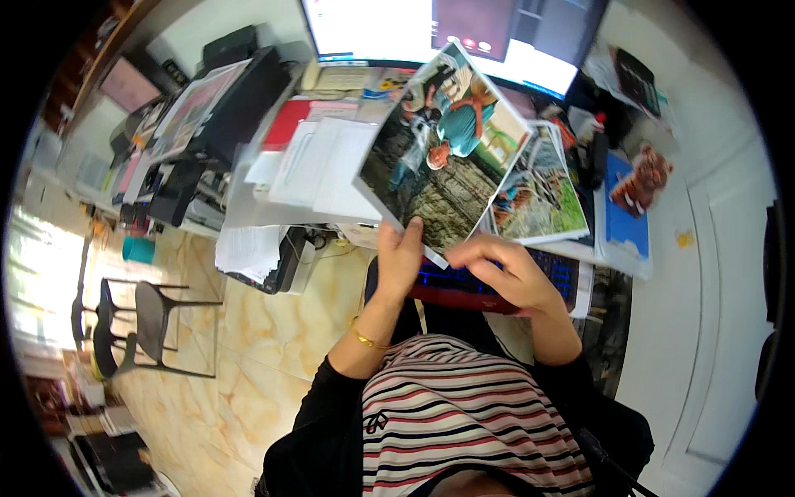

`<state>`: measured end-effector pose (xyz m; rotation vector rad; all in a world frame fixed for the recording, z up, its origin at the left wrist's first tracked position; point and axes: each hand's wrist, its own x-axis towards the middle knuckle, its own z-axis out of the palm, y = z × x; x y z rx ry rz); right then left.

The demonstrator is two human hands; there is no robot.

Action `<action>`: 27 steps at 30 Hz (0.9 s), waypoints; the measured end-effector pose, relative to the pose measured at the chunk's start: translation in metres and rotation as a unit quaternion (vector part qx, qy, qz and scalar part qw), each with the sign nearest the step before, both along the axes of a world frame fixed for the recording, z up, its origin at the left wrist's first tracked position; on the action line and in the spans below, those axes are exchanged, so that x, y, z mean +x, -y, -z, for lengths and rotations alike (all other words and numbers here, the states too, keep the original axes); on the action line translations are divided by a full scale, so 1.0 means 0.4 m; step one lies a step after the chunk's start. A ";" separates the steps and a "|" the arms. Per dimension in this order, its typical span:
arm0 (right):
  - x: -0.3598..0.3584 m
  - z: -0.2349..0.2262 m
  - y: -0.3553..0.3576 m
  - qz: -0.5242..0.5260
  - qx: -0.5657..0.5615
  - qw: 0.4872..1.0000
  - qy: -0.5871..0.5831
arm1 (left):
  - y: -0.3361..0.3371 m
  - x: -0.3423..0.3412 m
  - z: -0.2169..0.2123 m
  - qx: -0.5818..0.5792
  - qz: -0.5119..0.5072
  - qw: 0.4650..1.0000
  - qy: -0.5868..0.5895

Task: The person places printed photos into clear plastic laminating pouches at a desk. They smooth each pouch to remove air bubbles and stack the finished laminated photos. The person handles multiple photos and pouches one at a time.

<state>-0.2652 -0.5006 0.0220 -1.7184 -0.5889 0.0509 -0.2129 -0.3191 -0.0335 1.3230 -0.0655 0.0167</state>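
Note:
A large glossy photo print [454,157] of a person in a teal top among rocks is held up, tilted, over the desk. My left hand [402,257] is closed on its lower edge, thumb on the picture side and the other fingers behind. Beside the print's lower right corner is my right hand [509,269], with bent fingers and the thumb apart; whether a fingertip touches the edge I cannot tell. More photo prints [542,195] lie behind and to the right, partly covered by the held one. Below them shows a dark keyboard [464,282] with blue lights.
A lit monitor [364,29] stands at the back. White papers [323,166] and a red folder [287,123] lie left of the print, with a black printer [240,108] further left. A tiger figurine [642,182] sits on a blue folder [619,224] at right. Chairs [153,319] stand on the floor.

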 end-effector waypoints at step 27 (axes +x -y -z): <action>0.315 0.266 -0.171 0.231 0.169 0.945 -0.159 | -0.654 0.393 0.196 -0.294 -0.345 0.891 0.034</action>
